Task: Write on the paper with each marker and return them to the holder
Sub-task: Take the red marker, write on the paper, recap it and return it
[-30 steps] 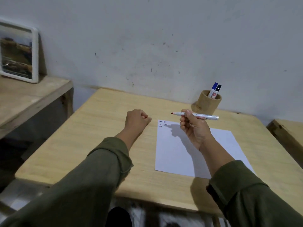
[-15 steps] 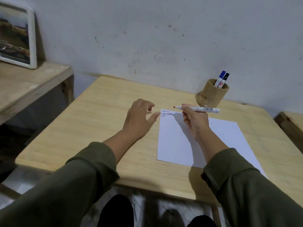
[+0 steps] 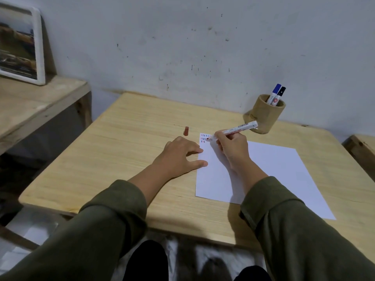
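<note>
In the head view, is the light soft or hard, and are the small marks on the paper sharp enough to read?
Head view: soft, dim light; only a faint shadow of the right hand on the paper. The marks near the red marker tip are too small and blurred to read. The wide lens bends the table edges.

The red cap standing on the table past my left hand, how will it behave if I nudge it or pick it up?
The red cap stands on end, small and narrow, so a nudge would probably tip it. It looks round, so once down it may roll on the smooth table. It is likely light and stiff, an easy pinch for the free left hand.
</note>
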Tool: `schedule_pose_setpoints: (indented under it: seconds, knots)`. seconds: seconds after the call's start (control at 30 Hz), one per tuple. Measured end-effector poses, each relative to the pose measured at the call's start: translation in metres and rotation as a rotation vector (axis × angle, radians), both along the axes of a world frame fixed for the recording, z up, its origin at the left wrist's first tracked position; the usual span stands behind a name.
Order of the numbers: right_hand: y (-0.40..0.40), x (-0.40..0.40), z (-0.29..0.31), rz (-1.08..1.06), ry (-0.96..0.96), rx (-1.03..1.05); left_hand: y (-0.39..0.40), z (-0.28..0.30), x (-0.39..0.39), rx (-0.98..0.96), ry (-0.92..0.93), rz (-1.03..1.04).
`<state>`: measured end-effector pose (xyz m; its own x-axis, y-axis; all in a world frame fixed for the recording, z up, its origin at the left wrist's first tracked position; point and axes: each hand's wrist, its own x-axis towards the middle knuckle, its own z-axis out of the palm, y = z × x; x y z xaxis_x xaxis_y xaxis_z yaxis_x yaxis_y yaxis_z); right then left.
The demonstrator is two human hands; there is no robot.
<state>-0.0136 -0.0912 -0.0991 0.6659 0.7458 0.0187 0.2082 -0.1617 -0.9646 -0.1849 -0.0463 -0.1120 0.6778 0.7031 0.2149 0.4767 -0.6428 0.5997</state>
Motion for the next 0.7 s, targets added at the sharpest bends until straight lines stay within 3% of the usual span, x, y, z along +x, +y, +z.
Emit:
schedule_pose_setpoints:
  seconds: [0.7]
  knots:
    - [-0.0014, -0.0026, 0.0003, 0.026, -0.119, -0.053, 0.0019, -0.0018, 0.0003, -0.008, 0.012, -0.006]
